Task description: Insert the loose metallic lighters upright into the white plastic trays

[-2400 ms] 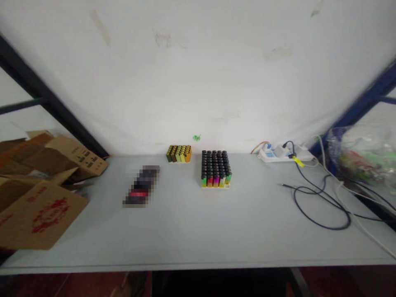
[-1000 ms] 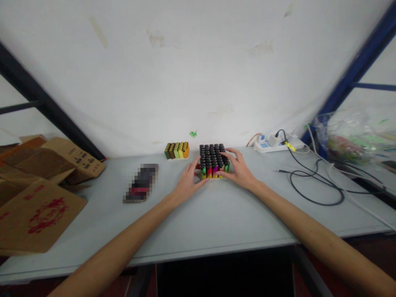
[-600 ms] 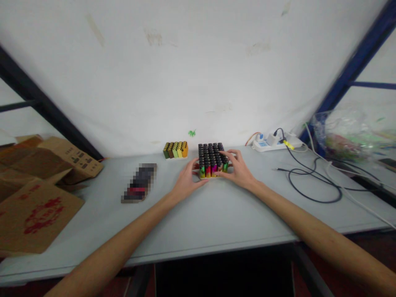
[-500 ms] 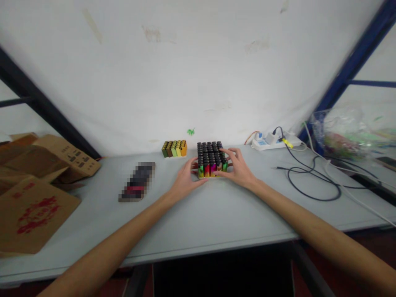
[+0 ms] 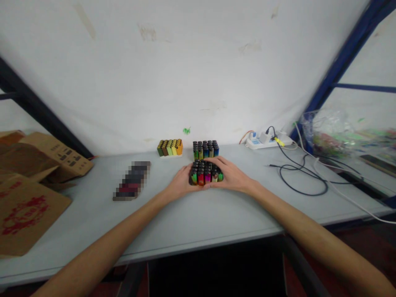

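Between my two hands stands a tray of lighters (image 5: 204, 175), with black tops and green, red, pink and other bright bodies in upright rows. My left hand (image 5: 180, 182) wraps its left side, and my right hand (image 5: 230, 175) curves round its right side with fingers reaching over the back. Both thumbs lie along the front. Just behind, a second block of black-topped lighters (image 5: 206, 149) stands near the wall, its lower right partly covered by my right fingers. Left of that sits a block of yellow, green and brown lighters (image 5: 170, 147).
A pixelated dark flat object (image 5: 132, 180) lies left on the grey table (image 5: 198, 218). Brown cardboard boxes (image 5: 34, 206) fill the left end. At right are a white power strip (image 5: 269, 141), looping black cable (image 5: 280, 175) and a clear plastic bag (image 5: 328, 128). A wall closes the back.
My hands have closed round the front lighters and drawn them toward me, apart from the rear block, opening a gap between the two. The view has shifted slightly right.
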The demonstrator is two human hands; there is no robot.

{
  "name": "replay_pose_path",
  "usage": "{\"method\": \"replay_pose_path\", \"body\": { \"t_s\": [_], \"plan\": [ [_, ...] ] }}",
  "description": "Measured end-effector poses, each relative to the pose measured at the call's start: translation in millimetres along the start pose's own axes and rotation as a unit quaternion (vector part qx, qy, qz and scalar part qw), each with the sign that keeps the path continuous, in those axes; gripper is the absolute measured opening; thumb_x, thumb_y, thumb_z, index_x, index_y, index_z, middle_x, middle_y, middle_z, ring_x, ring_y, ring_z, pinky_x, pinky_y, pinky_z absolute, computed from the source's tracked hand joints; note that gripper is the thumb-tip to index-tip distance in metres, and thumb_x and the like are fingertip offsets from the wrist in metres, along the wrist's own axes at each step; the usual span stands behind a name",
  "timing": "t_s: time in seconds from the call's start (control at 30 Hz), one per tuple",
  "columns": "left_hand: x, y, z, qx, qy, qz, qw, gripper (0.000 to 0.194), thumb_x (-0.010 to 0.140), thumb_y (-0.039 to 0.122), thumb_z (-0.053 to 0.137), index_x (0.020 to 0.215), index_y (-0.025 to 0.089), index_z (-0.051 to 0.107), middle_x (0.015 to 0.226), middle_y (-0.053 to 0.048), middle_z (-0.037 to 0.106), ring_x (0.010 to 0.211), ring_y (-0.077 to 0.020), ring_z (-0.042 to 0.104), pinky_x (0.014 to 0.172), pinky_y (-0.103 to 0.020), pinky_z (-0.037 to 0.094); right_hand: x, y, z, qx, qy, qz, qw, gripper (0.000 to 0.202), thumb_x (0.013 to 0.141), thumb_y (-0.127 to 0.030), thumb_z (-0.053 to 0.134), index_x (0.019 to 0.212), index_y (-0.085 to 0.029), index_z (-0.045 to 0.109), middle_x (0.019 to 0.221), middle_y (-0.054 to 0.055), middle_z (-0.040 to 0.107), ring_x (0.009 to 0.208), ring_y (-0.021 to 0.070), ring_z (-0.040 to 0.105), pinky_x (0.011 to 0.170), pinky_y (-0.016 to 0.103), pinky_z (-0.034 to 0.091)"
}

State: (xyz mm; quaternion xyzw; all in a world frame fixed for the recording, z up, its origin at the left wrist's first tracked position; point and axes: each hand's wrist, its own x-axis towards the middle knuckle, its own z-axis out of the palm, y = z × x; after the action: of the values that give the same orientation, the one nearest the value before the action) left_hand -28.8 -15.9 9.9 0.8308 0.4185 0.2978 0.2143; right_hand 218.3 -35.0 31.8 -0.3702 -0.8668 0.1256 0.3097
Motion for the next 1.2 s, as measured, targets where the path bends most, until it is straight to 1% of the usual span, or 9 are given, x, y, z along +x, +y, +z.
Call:
{"method": "replay_pose_path", "body": {
  "t_s": [0.13,0.5,0.63,0.67,0.73,0.83,0.97,1.07,1.2],
  "plan": [
    [-1,6,-4.1,-0.036,-0.017,-0.043,0.998,0.086,0.064,0.054,0.089,0.135,0.019,0.057,0.126,-0.008,0.072,0.114,-0.0322,0.069,0.099,-0.045,0.057,3,-1,3,-0.011,0.0,0.017,1.0,0.071,0.089,-0.059,0.069,0.148,-0.026,0.049,0.131,0.013,0.061,0.116,0.0317,0.064,0.101,0.051,0.054],
    [-1,4,-5.4,-0.014,-0.023,-0.045,0.999,0.084,0.06,0.057,0.089,0.129,0.02,0.058,0.119,-0.006,0.075,0.107,-0.0321,0.071,0.092,-0.043,0.059,-1,-5,-15,0.01,0.017,-0.017,1.0,0.081,0.089,-0.064,0.066,0.154,-0.023,0.038,0.148,0.016,0.048,0.138,0.0285,0.05,0.119,0.048,0.041],
    [-3,3,-5.6,-0.013,-0.023,-0.038,0.999,0.083,0.062,0.058,0.088,0.13,0.019,0.058,0.122,-0.008,0.074,0.11,-0.0332,0.071,0.095,-0.045,0.058,-15,2,-37,-0.041,0.05,0.009,0.998,0.055,0.104,-0.054,0.045,0.151,-0.027,0.043,0.146,0.013,0.049,0.138,0.0267,0.049,0.119,0.05,0.041],
    [-3,3,-5.8,-0.012,-0.024,-0.039,0.999,0.084,0.063,0.059,0.087,0.131,0.019,0.057,0.123,-0.009,0.074,0.11,-0.0336,0.071,0.097,-0.046,0.057,-26,8,-45,-0.07,0.074,0.037,0.994,0.048,0.106,-0.05,0.039,0.149,-0.028,0.045,0.143,0.012,0.051,0.137,0.0269,0.05,0.118,0.052,0.041],
    [-3,3,-5.9,-0.017,-0.03,-0.042,0.999,0.084,0.064,0.06,0.086,0.131,0.019,0.057,0.124,-0.009,0.074,0.111,-0.0339,0.07,0.098,-0.047,0.057,-60,28,-63,-0.156,0.1,0.082,0.979,0.047,0.104,-0.048,0.046,0.146,-0.027,0.05,0.142,0.015,0.052,0.135,0.0318,0.051,0.117,0.057,0.041],
    [-3,3,-5.6,-0.025,-0.033,-0.041,0.998,0.083,0.065,0.059,0.085,0.132,0.019,0.057,0.126,-0.01,0.073,0.114,-0.0337,0.069,0.1,-0.048,0.056,-128,72,-92,-0.255,0.064,0.135,0.955,0.047,0.101,-0.048,0.05,0.141,-0.024,0.056,0.141,0.018,0.054,0.133,0.0369,0.052,0.112,0.062,0.043],
    [-2,3,-4.5,-0.015,-0.025,-0.037,0.999,0.082,0.065,0.057,0.086,0.132,0.02,0.057,0.126,-0.01,0.073,0.114,-0.0332,0.069,0.102,-0.048,0.055,-199,140,-130,-0.287,0.031,0.176,0.941,0.046,0.102,-0.048,0.044,0.131,-0.02,0.065,0.129,0.019,0.062,0.123,0.0345,0.061,0.109,0.057,0.049],
    [-2,2,-4.0,-0.017,-0.015,-0.026,0.999,0.08,0.065,0.056,0.087,0.132,0.021,0.058,0.127,-0.009,0.072,0.115,-0.0329,0.069,0.102,-0.048,0.055,-214,180,-156,-0.313,0.035,0.182,0.932,0.044,0.099,-0.051,0.048,0.12,-0.02,0.072,0.126,0.019,0.065,0.121,0.0358,0.062,0.108,0.056,0.049],
    [-3,2,-3.9,-0.012,-0.009,-0.021,1.0,0.083,0.065,0.056,0.087,0.133,0.02,0.057,0.131,-0.01,0.07,0.117,-0.0332,0.068,0.105,-0.049,0.054,-210,213,-174,-0.328,0.06,0.168,0.928,0.044,0.097,-0.054,0.05,0.114,-0.021,0.072,0.129,0.02,0.063,0.125,0.0365,0.06,0.108,0.056,0.049]
  ]
}}
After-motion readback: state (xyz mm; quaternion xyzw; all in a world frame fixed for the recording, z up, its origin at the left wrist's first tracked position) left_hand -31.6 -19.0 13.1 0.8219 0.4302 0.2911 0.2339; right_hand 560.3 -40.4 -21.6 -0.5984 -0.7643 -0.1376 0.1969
